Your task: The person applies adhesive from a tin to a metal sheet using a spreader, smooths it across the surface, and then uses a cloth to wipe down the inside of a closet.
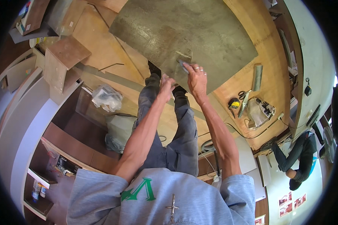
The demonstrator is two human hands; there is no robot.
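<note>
A large dark grey sheet [210, 33] with a smeared, partly shiny surface lies in front of me on a plywood board. My right hand [197, 77], a ring on a finger, is closed around a small bluish-grey flat scraper [183, 66]. The scraper's edge touches the sheet near its close side, next to a pale streak and a darker patch. At the sheet's near edge, my left hand [166, 87] has its fingers curled over the rim; their tips are partly hidden.
On the plywood [229, 90] to the right lie scissors [244, 99], a tape measure [234, 103], a grey-green roll [257, 77] and a crumpled bag [260, 112]. Clear plastic [107, 97] and a wooden box [65, 56] are left. Another person [298, 157] crouches far right.
</note>
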